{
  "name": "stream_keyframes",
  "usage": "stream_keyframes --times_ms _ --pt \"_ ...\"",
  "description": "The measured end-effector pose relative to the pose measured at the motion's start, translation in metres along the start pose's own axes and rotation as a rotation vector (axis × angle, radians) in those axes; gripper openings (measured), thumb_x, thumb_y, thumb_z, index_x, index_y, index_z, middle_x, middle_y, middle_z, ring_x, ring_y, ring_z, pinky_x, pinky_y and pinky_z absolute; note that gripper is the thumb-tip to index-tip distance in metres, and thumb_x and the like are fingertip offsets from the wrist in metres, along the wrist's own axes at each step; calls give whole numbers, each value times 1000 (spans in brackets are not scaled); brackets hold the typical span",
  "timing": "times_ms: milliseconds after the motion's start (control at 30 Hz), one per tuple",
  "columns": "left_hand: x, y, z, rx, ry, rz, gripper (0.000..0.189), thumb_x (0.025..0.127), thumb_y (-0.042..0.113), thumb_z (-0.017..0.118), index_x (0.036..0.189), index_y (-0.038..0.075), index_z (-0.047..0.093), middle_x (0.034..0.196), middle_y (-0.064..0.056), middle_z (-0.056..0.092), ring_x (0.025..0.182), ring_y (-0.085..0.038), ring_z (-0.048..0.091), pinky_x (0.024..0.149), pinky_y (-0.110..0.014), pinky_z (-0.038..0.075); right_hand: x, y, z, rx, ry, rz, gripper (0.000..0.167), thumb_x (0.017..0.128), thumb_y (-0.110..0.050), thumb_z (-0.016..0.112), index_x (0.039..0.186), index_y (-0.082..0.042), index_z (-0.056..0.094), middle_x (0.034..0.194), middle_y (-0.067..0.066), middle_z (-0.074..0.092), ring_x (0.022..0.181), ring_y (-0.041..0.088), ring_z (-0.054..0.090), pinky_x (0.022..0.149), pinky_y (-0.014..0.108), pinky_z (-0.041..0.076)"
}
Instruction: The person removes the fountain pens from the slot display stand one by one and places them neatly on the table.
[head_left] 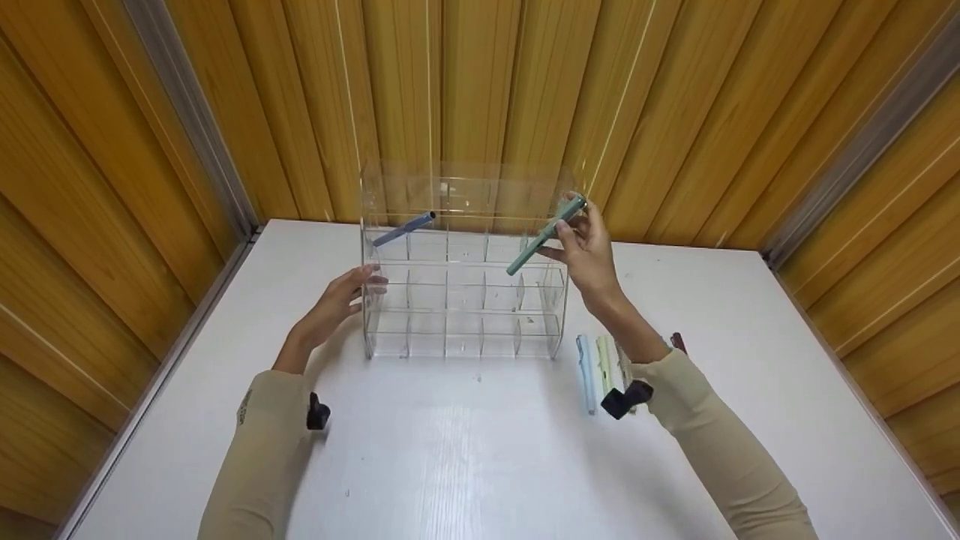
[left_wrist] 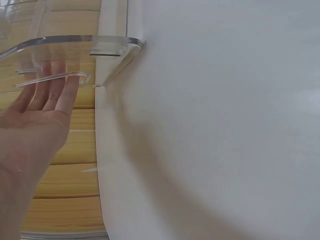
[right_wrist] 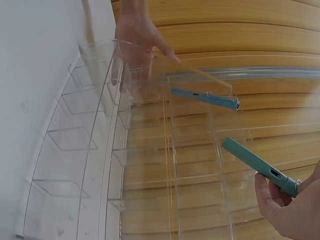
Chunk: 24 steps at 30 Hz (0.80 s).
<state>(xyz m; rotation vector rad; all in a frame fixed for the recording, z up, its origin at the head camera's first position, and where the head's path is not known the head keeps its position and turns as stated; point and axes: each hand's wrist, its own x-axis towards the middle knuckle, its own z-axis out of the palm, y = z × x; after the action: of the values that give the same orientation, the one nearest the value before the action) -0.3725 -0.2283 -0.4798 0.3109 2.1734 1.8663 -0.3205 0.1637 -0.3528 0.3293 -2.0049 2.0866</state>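
Observation:
A clear acrylic rack (head_left: 465, 311) with tiered compartments stands on the white table. My right hand (head_left: 589, 259) pinches a green pen (head_left: 546, 236) between thumb and fingers, slanted in front of the rack's upper right side. In the right wrist view that green pen (right_wrist: 257, 165) points its free end toward the rack. A blue pen (head_left: 405, 229) leans in the upper left compartment. My left hand (head_left: 341, 300) touches the rack's left side, its straight fingers against the clear wall, as the left wrist view shows the hand (left_wrist: 42, 107) below the panel edge.
Right of the rack lie a light blue pen (head_left: 586, 375) and a yellow-green pen (head_left: 604, 364), with another partly hidden under the right forearm. A dark red pen (head_left: 679, 343) shows beyond that arm. Wood-patterned walls (head_left: 480, 90) enclose the table (head_left: 420, 465).

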Motion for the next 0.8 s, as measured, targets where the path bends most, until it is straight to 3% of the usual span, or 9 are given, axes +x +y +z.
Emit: stream_keyframes --times_ms 200,367,533,800 --pt "-9 -9 -6 -94 -1 -18 62 113 35 43 164 4 25 165 -24 38 159 -35 27 131 -61 12 -1 4 -20 -64 -12 17 53 112 -2 40 163 -7 27 124 13 53 105 13 65 97 38 62" --pt "-10 -8 -8 -96 -14 -9 66 112 36 46 164 3 24 165 -24 38 157 -36 30 131 -61 13 -2 7 -31 -85 -5 35 52 112 -2 40 162 -10 31 125 11 52 106 15 64 96 36 62" --pt "-7 -4 -5 -86 -27 31 60 114 37 42 159 -1 34 167 -23 34 159 -37 25 131 -63 11 -2 8 -43 -120 -9 46 52 112 -5 42 162 -9 30 127 14 52 112 20 63 95 34 62" --pt "-2 -1 -2 -94 48 15 61 112 39 47 158 1 37 164 -26 37 156 -34 33 131 -63 10 -4 14 -61 -193 8 60 52 112 -11 46 163 -9 33 121 9 56 103 10 63 89 26 62"
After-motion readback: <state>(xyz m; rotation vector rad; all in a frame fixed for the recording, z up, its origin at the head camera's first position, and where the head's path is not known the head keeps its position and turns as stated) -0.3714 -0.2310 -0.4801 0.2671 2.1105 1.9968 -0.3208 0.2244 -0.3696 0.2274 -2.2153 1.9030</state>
